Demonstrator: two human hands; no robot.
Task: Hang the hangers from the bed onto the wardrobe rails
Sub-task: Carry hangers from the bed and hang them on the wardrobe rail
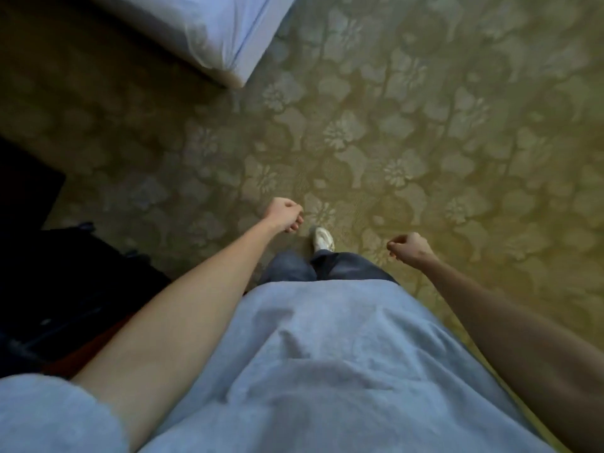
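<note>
A corner of the bed (209, 31), covered in a white sheet, shows at the top left. No hanger and no wardrobe rail are in view. My left hand (285, 213) hangs in front of me over the carpet, fingers loosely curled, holding nothing. My right hand (408, 248) hangs a little lower on the right, also loosely curled and holding nothing. Both hands are well short of the bed corner.
A patterned olive carpet (425, 125) fills most of the view. Dark furniture or bags (49, 256) stand at the left edge. My white shoe (323, 239) steps forward between my hands.
</note>
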